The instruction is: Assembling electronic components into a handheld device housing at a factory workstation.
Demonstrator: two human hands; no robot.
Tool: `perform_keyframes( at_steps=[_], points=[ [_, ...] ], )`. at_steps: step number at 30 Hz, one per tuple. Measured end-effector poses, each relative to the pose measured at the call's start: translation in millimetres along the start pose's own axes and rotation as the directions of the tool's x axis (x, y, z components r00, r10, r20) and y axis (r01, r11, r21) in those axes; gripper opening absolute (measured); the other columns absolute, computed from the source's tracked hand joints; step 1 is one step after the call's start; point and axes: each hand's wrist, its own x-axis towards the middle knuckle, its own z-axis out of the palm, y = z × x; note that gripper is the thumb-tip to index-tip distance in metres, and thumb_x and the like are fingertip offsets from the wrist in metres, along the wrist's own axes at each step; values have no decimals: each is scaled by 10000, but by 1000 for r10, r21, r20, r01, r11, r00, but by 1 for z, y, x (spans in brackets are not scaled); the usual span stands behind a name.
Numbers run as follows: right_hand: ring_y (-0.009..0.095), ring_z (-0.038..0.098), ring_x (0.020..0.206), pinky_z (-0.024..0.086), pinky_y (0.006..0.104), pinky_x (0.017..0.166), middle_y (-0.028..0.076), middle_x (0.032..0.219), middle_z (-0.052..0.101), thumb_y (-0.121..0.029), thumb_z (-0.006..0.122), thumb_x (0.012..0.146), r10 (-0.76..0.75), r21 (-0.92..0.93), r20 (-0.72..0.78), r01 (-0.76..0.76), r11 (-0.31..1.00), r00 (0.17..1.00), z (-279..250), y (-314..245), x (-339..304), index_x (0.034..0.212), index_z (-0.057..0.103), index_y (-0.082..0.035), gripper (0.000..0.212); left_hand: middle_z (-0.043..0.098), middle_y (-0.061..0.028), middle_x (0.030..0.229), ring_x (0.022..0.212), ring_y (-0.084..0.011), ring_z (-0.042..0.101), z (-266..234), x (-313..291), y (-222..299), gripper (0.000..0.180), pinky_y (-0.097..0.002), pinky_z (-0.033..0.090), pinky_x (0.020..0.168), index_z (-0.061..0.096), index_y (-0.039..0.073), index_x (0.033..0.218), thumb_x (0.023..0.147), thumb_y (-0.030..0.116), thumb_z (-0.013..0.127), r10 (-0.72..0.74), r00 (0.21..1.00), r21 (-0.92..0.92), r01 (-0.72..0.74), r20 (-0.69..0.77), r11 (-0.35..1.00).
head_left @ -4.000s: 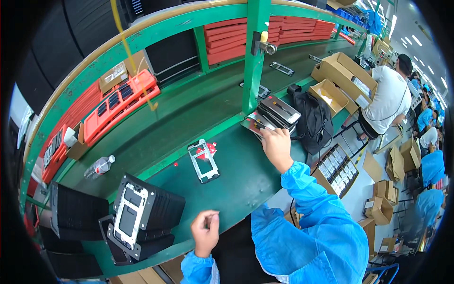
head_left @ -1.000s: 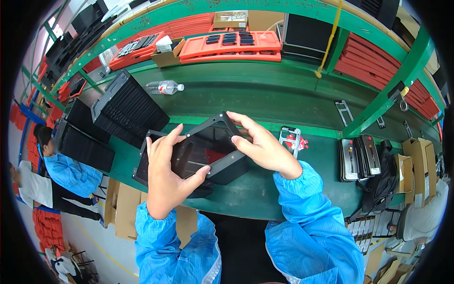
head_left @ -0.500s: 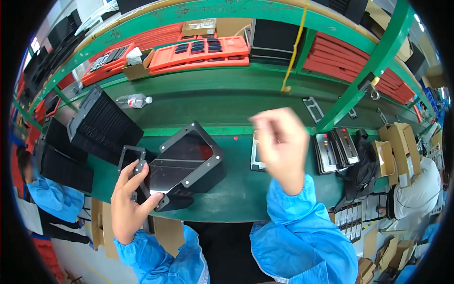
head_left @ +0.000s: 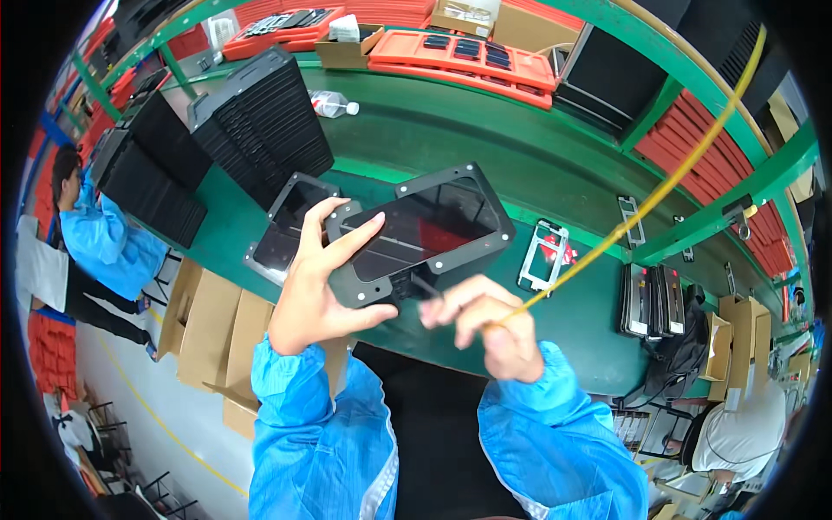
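My left hand (head_left: 325, 290) grips the near end of a black rectangular frame (head_left: 442, 260), fingers spread on top and thumb at the near corner. Silver round studs dot its rim, and a glossy dark panel (head_left: 446, 212) lies inside. A similar black frame (head_left: 295, 186) is partly hidden behind that hand. My right hand (head_left: 494, 325), fingers curled, is closed on a yellow cord (head_left: 637, 217) stretched from the upper right. Near its blurred fingertips, a small dark part by the frame's near side is unclear. A silver phone chassis (head_left: 526, 276) lies right of the frame.
Tall stacks of black frames (head_left: 260, 121) stand at the left, near a plastic bottle (head_left: 334, 104). Red trays (head_left: 416, 54) line the shelf behind. Flat dark devices (head_left: 650, 303) and a black bag (head_left: 685, 347) sit at the right. A co-worker (head_left: 104, 225) is at far left.
My right hand has moved down and left beside the black frame; the yellow cord, hanging before, now stretches to it. The view has shifted left. My left hand stays on the frame.
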Motion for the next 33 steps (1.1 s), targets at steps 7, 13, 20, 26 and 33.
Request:
perform_keyframes(
  at_steps=[7, 13, 20, 26, 33],
  points=[
    [324, 696, 965, 589, 500, 896, 206, 1081, 603, -434, 380, 1116, -68, -187, -31, 61, 980, 997, 28, 29, -2, 890, 600, 12, 545, 503, -202, 1362, 1274, -353, 548, 4, -1, -10, 845, -443, 423, 1103, 690, 66, 1353, 630, 480, 833, 95, 989, 110, -83, -115, 991],
    [285, 688, 812, 587, 425, 728, 179, 971, 615, -505, 387, 1104, -76, -172, -239, 35, 984, 968, -13, -46, 35, 918, 560, -29, 539, 567, -158, 1271, 1162, -287, 613, -15, 0, -31, 555, -411, 489, 1046, 732, 86, 1284, 754, 231, 814, -256, 927, -414, 127, -273, 902],
    [136, 623, 728, 509, 271, 650, 142, 1061, 681, -241, 591, 1043, 174, -286, -575, -396, 872, 799, -127, -58, -11, 1217, 624, 15, 311, 455, -196, 1404, 1273, -370, 519, -15, -71, -105, 540, -479, 418, 1108, 697, 151, 1343, 816, 168, 813, -20, 814, 457, 346, -580, 819],
    [240, 670, 764, 537, 367, 691, 114, 1015, 738, -176, 720, 902, 260, -694, -491, -554, 460, 831, -199, 38, -86, 1144, 691, -9, 295, 416, -210, 1492, 1388, -407, 440, -11, -87, -117, 666, -499, 356, 1157, 547, 198, 1506, 881, 197, 774, -107, 865, 496, 378, -491, 782],
    [386, 664, 836, 539, 508, 746, 155, 858, 712, -159, 766, 779, 481, -978, -201, -205, -44, 854, -220, 59, -69, 878, 745, -58, 143, 334, -218, 1618, 1472, -409, 386, -15, -57, -59, 879, -516, 290, 1213, 390, 101, 1596, 839, 298, 793, -68, 924, 398, 228, -377, 889]
  ],
)
